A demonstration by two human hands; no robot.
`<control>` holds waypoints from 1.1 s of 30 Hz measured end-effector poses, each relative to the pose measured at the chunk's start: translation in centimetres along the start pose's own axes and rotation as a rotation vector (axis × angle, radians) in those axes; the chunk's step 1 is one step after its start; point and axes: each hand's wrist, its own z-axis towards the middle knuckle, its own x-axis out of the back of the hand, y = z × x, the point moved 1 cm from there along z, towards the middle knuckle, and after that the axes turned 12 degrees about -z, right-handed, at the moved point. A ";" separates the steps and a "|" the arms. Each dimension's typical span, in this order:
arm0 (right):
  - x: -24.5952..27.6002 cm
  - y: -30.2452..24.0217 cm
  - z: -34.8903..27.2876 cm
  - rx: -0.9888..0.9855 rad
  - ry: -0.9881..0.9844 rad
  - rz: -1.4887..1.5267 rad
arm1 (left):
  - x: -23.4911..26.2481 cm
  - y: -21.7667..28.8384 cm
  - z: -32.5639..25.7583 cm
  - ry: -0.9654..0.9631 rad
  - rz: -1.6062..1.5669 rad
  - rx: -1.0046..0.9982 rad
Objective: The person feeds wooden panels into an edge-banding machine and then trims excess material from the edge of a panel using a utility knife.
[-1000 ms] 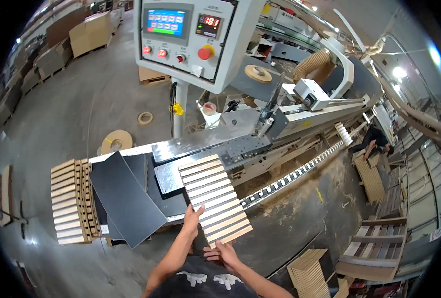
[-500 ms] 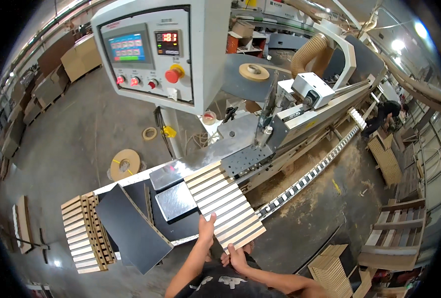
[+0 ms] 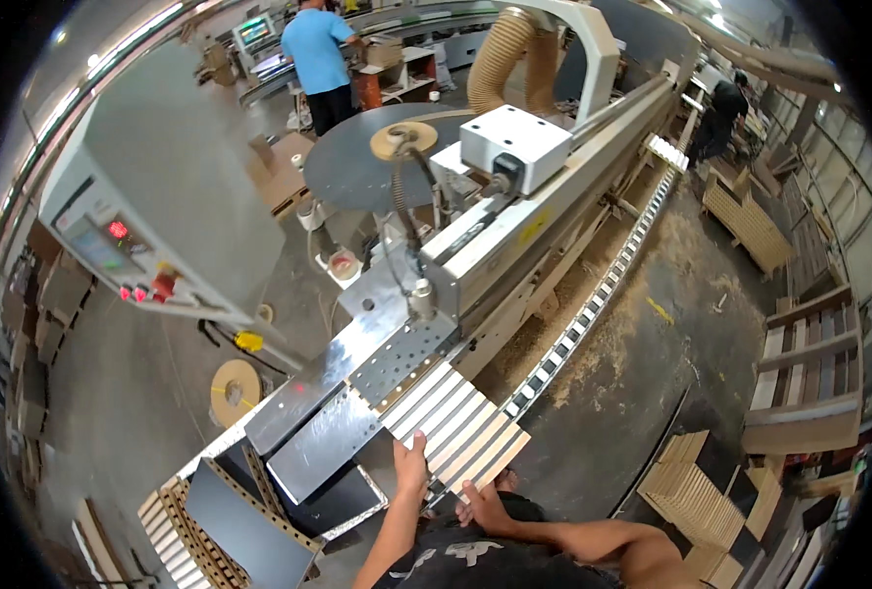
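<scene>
A striped panel (image 3: pixel 455 412) of pale wood strips with dark gaps lies slantwise before me, its far edge against the perforated metal plate (image 3: pixel 406 363) of the machine. My left hand (image 3: pixel 411 466) grips the panel's left near edge, thumb up and the other fingers mostly hidden. At its near corner my right hand (image 3: pixel 485 506) is closed on the panel, thumb on top. Left of the panel runs a smooth metal plate (image 3: pixel 323 447). A dark curved board (image 3: pixel 244 525) rests on a stack of striped pieces (image 3: pixel 176 535) at lower left.
A roller track (image 3: pixel 593 309) runs along the machine (image 3: pixel 563 206) toward the far right. On the left stands a grey control cabinet (image 3: pixel 181 167). Tape rolls (image 3: pixel 235 391) lie on the floor. Stacked wood pieces (image 3: pixel 691 491) stand at right. A person in blue (image 3: pixel 318 54) stands behind.
The view has swung to the right, so the control cabinet sits farther left. Both hands keep hold of the striped panel, which has shifted along the machine past the smooth metal plate.
</scene>
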 end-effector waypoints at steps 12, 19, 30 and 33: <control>8.4 -6.6 2.7 0.023 0.025 -0.145 | -10.5 -0.4 2.7 -0.010 0.097 0.059; 13.8 -8.7 4.9 -0.006 0.085 -0.123 | -16.6 -1.8 5.3 -0.056 0.138 0.173; 22.3 -13.6 8.8 0.014 0.225 -0.057 | -17.4 -0.8 2.2 -0.210 0.341 -0.032; 24.3 -13.3 11.0 0.043 0.245 -0.044 | -12.4 0.7 -1.6 -0.207 0.286 -0.110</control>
